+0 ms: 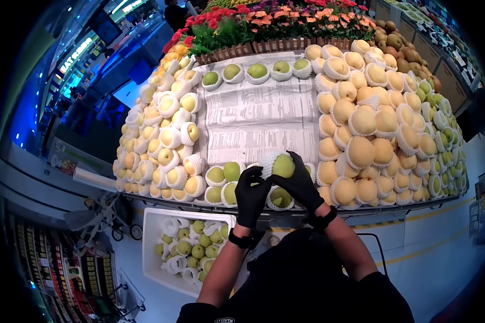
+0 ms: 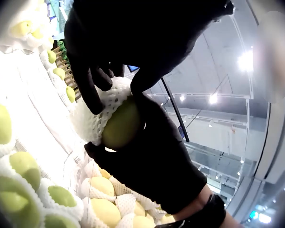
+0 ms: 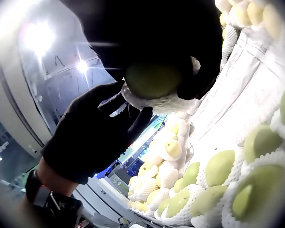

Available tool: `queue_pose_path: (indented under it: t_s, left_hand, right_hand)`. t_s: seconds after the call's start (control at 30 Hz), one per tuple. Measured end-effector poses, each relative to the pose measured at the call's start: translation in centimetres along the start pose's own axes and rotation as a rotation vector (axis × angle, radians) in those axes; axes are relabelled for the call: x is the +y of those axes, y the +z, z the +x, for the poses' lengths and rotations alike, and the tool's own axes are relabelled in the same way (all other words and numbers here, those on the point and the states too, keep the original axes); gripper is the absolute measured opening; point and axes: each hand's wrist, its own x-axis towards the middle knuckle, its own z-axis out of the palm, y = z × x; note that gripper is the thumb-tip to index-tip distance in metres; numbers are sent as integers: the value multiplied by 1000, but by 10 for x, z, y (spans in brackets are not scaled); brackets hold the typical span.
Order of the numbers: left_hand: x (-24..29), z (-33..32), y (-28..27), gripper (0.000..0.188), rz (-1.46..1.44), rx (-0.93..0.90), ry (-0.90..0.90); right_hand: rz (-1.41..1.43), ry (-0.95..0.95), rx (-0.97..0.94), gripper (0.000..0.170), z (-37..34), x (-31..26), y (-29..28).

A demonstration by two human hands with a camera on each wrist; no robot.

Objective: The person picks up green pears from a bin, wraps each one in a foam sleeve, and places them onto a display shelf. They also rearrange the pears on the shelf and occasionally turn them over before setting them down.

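Both black-gloved hands are around one green fruit (image 1: 283, 166) partly covered by a white foam net (image 1: 266, 161), above the front row of the display. My left hand (image 1: 253, 197) has its fingers curled on the net side. The right hand (image 1: 299, 183) grips the bare green side. In the left wrist view the net (image 2: 115, 97) covers one end of the fruit (image 2: 122, 124), with the right hand (image 2: 154, 156) below it. The right wrist view shows the left hand (image 3: 92, 130) touching the net's edge (image 3: 156, 103).
Green fruits in nets line the back (image 1: 257, 70) and front (image 1: 215, 174) of the paper-lined area (image 1: 258, 118). Yellow fruits are piled left (image 1: 166, 156) and right (image 1: 360, 152). A white foam box (image 1: 151, 242) of green fruits stands below left. Flowers (image 1: 307, 19) are behind.
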Motion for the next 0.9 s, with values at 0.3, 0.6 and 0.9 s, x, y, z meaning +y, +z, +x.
queue_pose_path:
  t_s: [0.3, 0.6, 0.9]
  left_hand:
    - [-22, 17, -27, 21, -345, 29, -195]
    - [-13, 10, -30, 40, -451, -255, -252]
    - [-49, 17, -42, 38, -755, -515, -527]
  right_hand:
    - [455, 254, -127, 79, -11, -28, -13]
    - [46, -165, -31, 87, -9, -30, -8]
    - [-188, -453, -175, 95, -12, -47, -11]
